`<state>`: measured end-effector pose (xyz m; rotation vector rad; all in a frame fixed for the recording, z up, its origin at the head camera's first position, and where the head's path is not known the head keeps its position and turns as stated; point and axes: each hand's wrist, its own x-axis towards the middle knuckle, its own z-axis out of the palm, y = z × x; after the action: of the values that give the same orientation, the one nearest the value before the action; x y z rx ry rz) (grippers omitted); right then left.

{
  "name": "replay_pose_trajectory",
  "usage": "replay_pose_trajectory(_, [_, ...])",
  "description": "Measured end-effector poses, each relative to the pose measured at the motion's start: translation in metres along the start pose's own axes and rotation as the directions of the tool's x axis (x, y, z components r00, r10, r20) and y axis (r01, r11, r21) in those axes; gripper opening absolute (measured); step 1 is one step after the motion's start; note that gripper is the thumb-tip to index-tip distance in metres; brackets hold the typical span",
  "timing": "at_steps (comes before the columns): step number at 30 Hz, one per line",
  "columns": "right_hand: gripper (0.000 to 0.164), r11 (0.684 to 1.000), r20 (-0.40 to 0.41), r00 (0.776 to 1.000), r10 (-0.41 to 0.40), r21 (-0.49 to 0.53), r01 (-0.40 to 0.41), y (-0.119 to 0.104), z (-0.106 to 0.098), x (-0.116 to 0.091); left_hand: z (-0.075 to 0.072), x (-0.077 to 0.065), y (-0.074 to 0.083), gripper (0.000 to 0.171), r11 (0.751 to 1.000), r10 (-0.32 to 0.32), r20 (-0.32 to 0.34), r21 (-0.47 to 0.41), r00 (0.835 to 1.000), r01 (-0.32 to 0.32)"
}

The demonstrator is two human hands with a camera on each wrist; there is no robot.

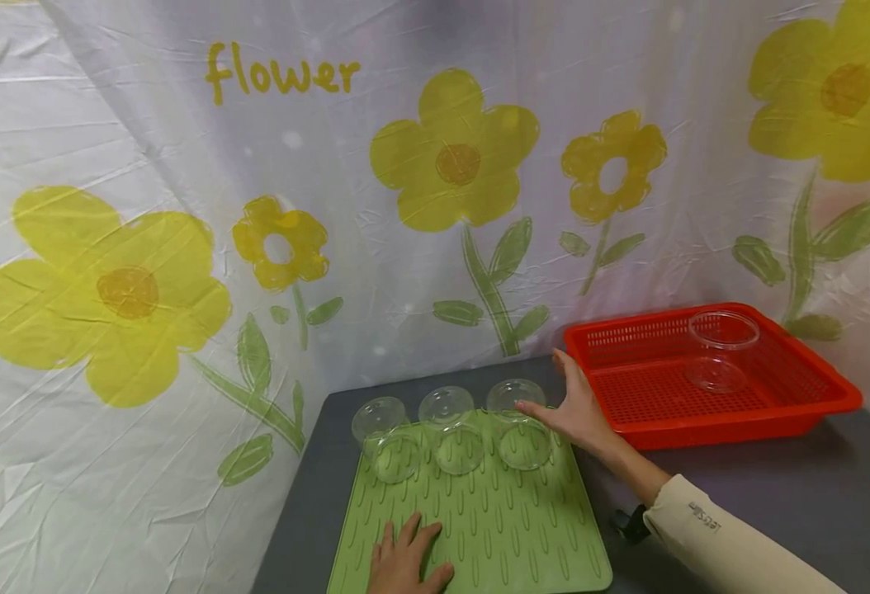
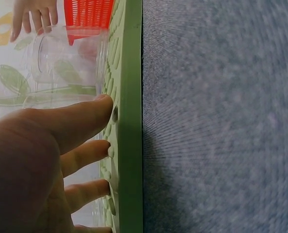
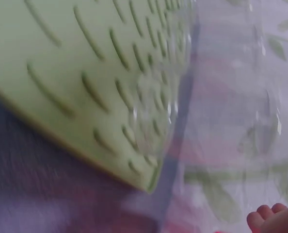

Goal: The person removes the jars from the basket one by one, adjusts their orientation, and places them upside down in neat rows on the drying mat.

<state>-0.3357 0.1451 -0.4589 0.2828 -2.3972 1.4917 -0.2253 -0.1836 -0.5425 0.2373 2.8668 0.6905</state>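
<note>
Three clear plastic cups stand rim-down in a row along the far edge of a green ridged mat: a left cup (image 1: 380,421), a middle cup (image 1: 446,406) and a right cup (image 1: 505,398). My right hand (image 1: 578,412) is at the right cup, its thumb overlapping the cup in the head view and its fingers spread apart. In the left wrist view this hand (image 2: 37,13) appears just off the base of a cup (image 2: 69,56). Fingertips of my left hand (image 1: 405,563) rest spread on the near part of the mat (image 1: 479,528).
To the right, a red plastic basket (image 1: 710,434) stands on the dark grey table (image 1: 702,503). Inside it is another clear cup (image 1: 723,332), rim up. Behind the table hangs a white curtain (image 1: 375,305) printed with yellow flowers.
</note>
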Motion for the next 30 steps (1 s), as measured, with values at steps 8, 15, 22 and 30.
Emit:
replay_pose_trajectory(8, [0.103, 1.0, -0.075, 0.997, -0.001, -0.018, 0.0, 0.006, -0.041, 0.016, -0.001, 0.001, -0.001, 0.065, 1.0, -0.004, 0.011, 0.0, 1.0, 0.004])
replay_pose_trajectory(15, [0.097, 0.997, -0.171, 0.985, -0.026, -0.08, 0.012, 0.013, -0.074, 0.031, 0.0, 0.001, -0.001, 0.066, 1.0, -0.011, 0.014, -0.008, 1.0, 0.011])
replay_pose_trajectory(22, [0.094, 0.983, -0.247, 0.968, -0.041, -0.185, -0.005, 0.029, -0.112, 0.042, 0.0, 0.002, -0.002, 0.066, 1.0, -0.011, 0.018, -0.017, 1.0, 0.012])
replay_pose_trajectory(30, [0.093, 0.958, -0.349, 0.937, 0.017, -0.264, -0.115, 0.052, -0.157, 0.053, 0.002, 0.001, -0.003, 0.066, 1.0, -0.011, 0.007, -0.014, 1.0, 0.011])
